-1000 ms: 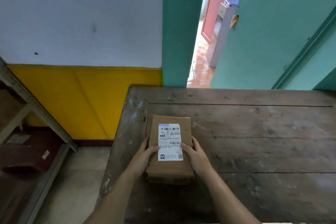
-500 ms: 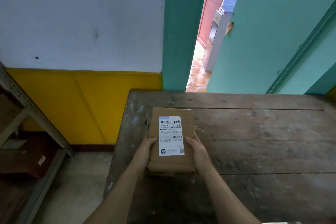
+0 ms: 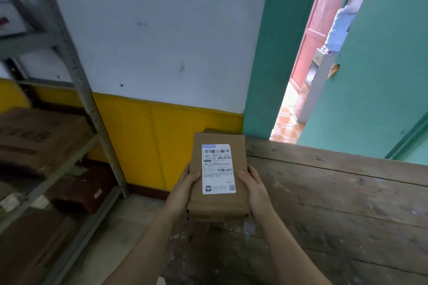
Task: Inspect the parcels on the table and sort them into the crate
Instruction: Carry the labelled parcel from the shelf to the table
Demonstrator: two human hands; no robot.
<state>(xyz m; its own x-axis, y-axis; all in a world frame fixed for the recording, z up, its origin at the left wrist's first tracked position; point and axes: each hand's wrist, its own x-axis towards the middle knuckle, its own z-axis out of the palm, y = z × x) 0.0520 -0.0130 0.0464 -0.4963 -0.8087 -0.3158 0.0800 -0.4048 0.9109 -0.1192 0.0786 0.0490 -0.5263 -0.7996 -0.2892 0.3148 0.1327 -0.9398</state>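
Both hands hold a brown parcel at centre frame.

The left hand (image 3: 188, 184) and right hand (image 3: 254, 186) grip the long sides of the parcel (image 3: 218, 201), thumbs on top beside its white label (image 3: 218, 168), above the wooden table's (image 3: 335, 203) left edge. A metal shelf (image 3: 76, 71) with cartons stands at left.
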